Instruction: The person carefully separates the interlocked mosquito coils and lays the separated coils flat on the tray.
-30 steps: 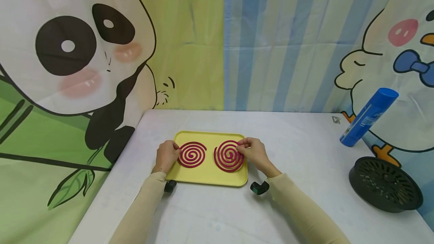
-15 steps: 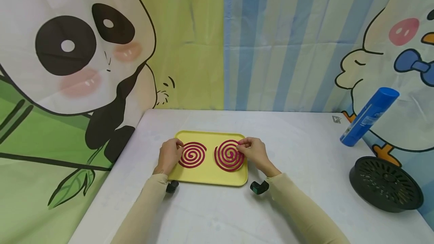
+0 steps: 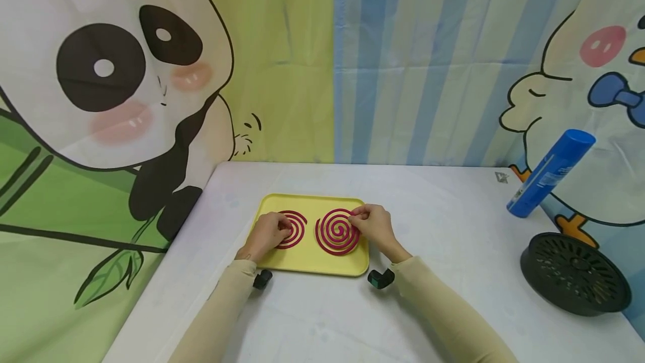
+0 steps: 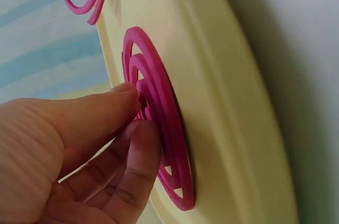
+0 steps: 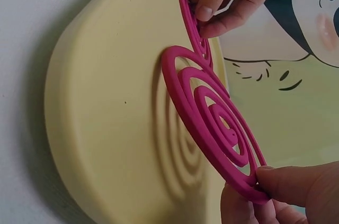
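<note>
Two magenta mosquito coils are at a yellow tray (image 3: 312, 265). My left hand (image 3: 269, 234) reaches over the left mosquito coil (image 3: 301, 229), and its thumb and fingertips pinch the middle of the spiral, as the left wrist view shows. This coil (image 4: 169, 123) lies on or very close to the tray. My right hand (image 3: 375, 226) holds the right mosquito coil (image 3: 335, 234) by its outer edge between thumb and fingers. In the right wrist view that coil (image 5: 185, 107) is raised and tilted, casting a spiral shadow on the tray.
On the right of the white table (image 3: 312, 318) stand a blue spray can (image 3: 549, 172) and a round black slotted holder (image 3: 574, 273). A printed curtain (image 3: 282, 60) hangs behind the table. A small silver piece (image 3: 501, 177) lies near the back right corner.
My left hand has moved right from the left coil's outer edge to its middle. My right hand has shifted slightly left together with its coil.
</note>
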### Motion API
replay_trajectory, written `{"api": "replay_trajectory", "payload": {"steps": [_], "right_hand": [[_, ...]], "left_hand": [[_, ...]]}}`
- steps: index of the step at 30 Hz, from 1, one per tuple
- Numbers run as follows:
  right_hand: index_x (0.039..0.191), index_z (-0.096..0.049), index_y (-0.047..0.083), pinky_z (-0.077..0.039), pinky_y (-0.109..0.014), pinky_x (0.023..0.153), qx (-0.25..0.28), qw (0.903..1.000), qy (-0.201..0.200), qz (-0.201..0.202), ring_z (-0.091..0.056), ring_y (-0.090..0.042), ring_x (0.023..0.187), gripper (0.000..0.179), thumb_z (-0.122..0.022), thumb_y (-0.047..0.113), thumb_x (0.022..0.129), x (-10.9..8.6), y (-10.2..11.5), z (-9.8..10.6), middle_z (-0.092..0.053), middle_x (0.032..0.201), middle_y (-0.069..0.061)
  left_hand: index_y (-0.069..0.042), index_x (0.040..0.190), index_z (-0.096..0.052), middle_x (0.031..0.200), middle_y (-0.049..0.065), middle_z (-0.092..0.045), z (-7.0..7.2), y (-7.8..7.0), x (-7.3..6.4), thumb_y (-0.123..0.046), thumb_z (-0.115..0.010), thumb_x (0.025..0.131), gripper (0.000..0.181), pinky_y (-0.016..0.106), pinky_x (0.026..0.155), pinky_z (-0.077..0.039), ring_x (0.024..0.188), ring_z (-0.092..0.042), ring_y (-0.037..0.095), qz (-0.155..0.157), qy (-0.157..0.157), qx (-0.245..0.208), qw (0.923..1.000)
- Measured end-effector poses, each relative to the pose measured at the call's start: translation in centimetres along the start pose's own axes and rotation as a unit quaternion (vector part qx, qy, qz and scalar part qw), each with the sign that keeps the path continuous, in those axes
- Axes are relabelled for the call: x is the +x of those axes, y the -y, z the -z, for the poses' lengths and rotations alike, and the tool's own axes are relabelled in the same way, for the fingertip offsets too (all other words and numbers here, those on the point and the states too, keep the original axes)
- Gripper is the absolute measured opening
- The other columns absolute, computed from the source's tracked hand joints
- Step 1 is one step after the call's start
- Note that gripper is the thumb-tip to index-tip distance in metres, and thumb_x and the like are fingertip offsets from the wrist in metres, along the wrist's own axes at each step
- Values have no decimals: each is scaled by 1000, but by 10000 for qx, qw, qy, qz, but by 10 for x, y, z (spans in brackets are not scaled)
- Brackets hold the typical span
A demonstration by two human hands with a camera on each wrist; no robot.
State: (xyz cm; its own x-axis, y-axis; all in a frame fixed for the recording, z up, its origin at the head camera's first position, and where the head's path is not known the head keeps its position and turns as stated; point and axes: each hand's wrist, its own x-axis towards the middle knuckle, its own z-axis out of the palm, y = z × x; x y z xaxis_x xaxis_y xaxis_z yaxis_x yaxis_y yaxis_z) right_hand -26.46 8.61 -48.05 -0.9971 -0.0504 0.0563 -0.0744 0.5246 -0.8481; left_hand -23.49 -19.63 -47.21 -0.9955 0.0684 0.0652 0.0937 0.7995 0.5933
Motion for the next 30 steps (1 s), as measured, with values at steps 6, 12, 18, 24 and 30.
{"api": "replay_trajectory", "payload": {"steps": [6, 12, 18, 24, 30], "right_hand": [[94, -74, 5, -51, -21, 55, -78, 10000, -16, -13, -61, -10, 63, 17, -81, 18, 86, -1, 0, -1, -70, 76, -5], [99, -72, 6, -54, -23, 56, -113, 9999, 42, -79, -63, -11, 63, 21, -81, 19, 86, -1, -1, -4, -72, 78, -6], [99, -69, 5, -54, -23, 58, -80, 9998, 88, -133, -64, -12, 66, 25, -82, 21, 86, -3, 0, -6, -73, 82, -7], [98, -70, 6, -54, -23, 59, -132, 9998, 119, 19, -65, -12, 69, 21, -81, 20, 87, -4, 0, -7, -73, 83, -6], [101, -74, 7, -56, -27, 66, -707, 9964, 222, 407, -65, -14, 79, 15, -73, 19, 94, -4, 1, -9, -73, 90, -3]], "left_hand": [[-2, 99, -75, 88, 7, -73, -1, -13, -5, -2, -73, 88, 11, 29, 70, -53, 78, -62, 16, -86, -48, -310, 9995], [3, 110, -72, 82, 10, -72, -10, -29, -8, -8, -72, 92, 21, 24, 60, -49, 68, -68, 20, -241, 801, -980, 9917], [4, 109, -71, 85, 12, -75, -17, -32, -7, -9, -71, 94, 20, 23, 59, -52, 69, -71, 21, -214, 1200, -1267, 9844], [2, 107, -73, 85, 11, -76, -18, -36, -4, -8, -71, 94, 17, 23, 63, -55, 75, -73, 22, -53, 1220, -1463, 9817], [0, 107, -74, 86, 10, -76, -18, -37, -3, -11, -73, 93, 19, 22, 64, -51, 79, -73, 23, -50, 1097, -1248, 9861]]}}
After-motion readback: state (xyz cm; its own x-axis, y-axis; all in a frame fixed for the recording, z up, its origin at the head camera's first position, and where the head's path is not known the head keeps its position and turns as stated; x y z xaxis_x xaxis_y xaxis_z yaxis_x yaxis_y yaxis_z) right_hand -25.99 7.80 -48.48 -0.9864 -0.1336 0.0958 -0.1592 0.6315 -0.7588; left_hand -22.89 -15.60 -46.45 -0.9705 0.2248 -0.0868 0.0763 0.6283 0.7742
